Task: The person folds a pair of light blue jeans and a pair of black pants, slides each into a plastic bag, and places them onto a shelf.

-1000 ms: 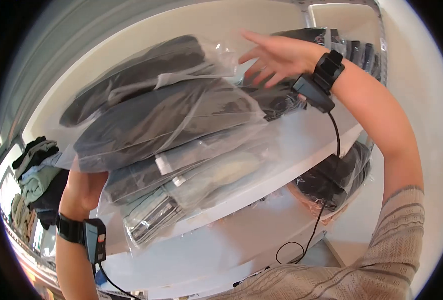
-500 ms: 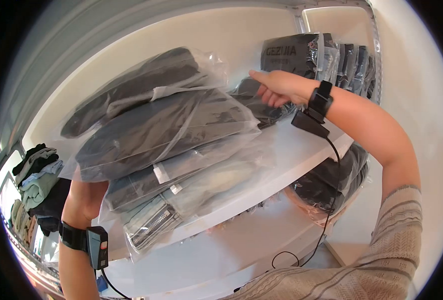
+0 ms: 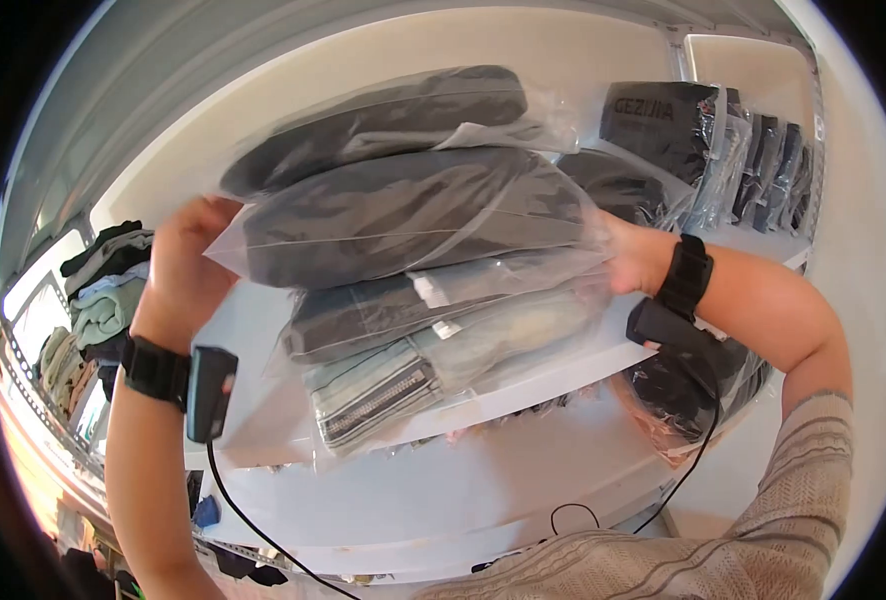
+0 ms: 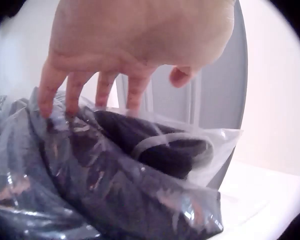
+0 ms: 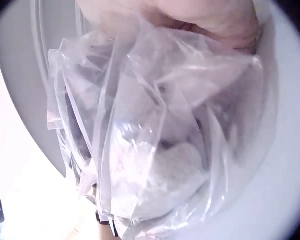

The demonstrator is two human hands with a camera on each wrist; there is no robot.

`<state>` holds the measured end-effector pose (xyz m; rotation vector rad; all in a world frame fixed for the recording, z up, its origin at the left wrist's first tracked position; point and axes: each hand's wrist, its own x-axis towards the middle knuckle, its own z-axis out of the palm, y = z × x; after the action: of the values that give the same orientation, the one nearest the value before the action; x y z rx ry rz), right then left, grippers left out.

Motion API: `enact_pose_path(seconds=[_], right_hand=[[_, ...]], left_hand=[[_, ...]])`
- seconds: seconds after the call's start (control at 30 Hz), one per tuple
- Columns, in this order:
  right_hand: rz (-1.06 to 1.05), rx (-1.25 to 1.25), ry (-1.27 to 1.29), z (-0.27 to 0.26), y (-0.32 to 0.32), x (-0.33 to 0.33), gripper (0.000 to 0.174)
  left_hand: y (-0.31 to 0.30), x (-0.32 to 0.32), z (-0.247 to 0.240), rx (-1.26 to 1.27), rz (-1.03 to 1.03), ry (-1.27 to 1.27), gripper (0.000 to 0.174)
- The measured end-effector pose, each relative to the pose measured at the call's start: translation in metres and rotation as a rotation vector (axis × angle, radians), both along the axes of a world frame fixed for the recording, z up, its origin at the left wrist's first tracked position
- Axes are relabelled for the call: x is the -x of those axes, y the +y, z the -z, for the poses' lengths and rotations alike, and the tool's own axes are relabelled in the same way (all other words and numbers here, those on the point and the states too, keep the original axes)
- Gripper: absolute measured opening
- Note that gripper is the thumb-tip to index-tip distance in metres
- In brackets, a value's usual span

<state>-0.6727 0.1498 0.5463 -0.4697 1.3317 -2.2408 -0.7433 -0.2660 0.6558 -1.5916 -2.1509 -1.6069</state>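
A stack of folded dark and light garments in clear plastic bags (image 3: pixel 413 215) lies across the white shelf. At its left end is my left hand (image 3: pixel 193 260); in the left wrist view the hand (image 4: pixel 140 40) has its fingers extended, with fingertips (image 4: pixel 72 107) touching a bag (image 4: pixel 135 195) and the thumb off it. My right hand (image 3: pixel 633 255) is at the stack's right end, its fingers partly hidden. In the right wrist view the hand (image 5: pixel 190 20) grips the bunched plastic edges of the bags (image 5: pixel 155 125).
More bagged dark clothes (image 3: pixel 663 125) stand in a row at the shelf's right end. Below the shelf is another dark bagged bundle (image 3: pixel 673 385). Folded clothes (image 3: pixel 108 305) are piled at far left. Cables (image 3: pixel 233 500) hang from both wrist cameras.
The right hand has moved from beside the back bags down to the stack's right end and taken hold. My left hand has come up from under the stack's left end. The view has shifted left.
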Motion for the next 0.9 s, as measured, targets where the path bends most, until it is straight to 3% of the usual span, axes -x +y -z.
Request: enact_pose_path(seconds=[0.03,0.07,0.13,0.2,0.23,0.27,0.33,0.37,0.47,0.53,0.63,0.67,0.73,0.8,0.83,0.9], right_hand=[[0.355,-0.079,-0.113,0.002,-0.010,0.001,0.058],[0.347,-0.080,-0.112,0.002,-0.013,0.002,0.058],[0.332,-0.035,-0.100,0.000,-0.017,0.002,0.065],[0.292,0.032,-0.116,-0.018,-0.040,-0.015,0.067],[0.256,0.104,-0.133,-0.023,-0.049,-0.021,0.069],[0.251,0.098,-0.135,-0.022,-0.049,-0.023,0.069],[0.260,0.106,-0.046,-0.023,-0.052,-0.028,0.066],[0.254,0.102,-0.048,-0.026,-0.059,-0.030,0.066],[0.252,0.170,-0.015,-0.027,-0.065,-0.024,0.065],[0.829,-0.191,0.344,-0.012,-0.044,0.009,0.067],[0.960,-0.201,0.377,-0.050,-0.106,-0.039,0.071],[0.955,-0.195,0.381,-0.059,-0.111,-0.042,0.071],[0.561,-0.014,0.209,-0.080,-0.110,-0.040,0.068],[0.573,0.021,0.197,-0.099,-0.126,-0.038,0.065],[0.591,0.053,0.180,-0.105,-0.135,-0.038,0.063],[0.614,0.059,0.237,-0.114,-0.155,-0.039,0.059]], left_hand=[[0.008,-0.012,-0.011,-0.096,0.071,-0.358,0.053],[0.013,-0.017,-0.019,-0.193,0.144,-0.714,0.058],[0.015,-0.006,-0.027,-0.271,0.142,-0.650,0.067],[0.018,0.001,-0.033,-0.081,0.083,-0.518,0.069],[0.016,0.005,-0.027,-0.085,-0.123,-0.162,0.058],[0.019,-0.009,-0.030,-0.091,-0.128,-0.164,0.058],[0.026,-0.034,-0.038,0.089,-0.527,-0.279,0.051],[0.020,-0.023,-0.034,0.057,-0.286,-0.218,0.044],[0.004,-0.027,-0.028,-0.019,-0.149,-0.291,0.036],[-0.010,-0.021,-0.026,-0.010,-0.116,-0.346,0.033],[-0.048,0.009,-0.013,-0.066,-0.032,-0.436,0.030],[-0.051,0.005,-0.011,-0.130,0.021,-0.474,0.031],[-0.044,-0.014,-0.008,-0.152,0.028,-0.572,0.040],[-0.042,-0.033,-0.003,-0.361,-0.159,-0.730,0.049],[-0.061,-0.020,-0.001,-0.268,-0.014,-0.653,0.050],[-0.085,-0.011,0.009,-0.250,-0.062,-0.604,0.049]])
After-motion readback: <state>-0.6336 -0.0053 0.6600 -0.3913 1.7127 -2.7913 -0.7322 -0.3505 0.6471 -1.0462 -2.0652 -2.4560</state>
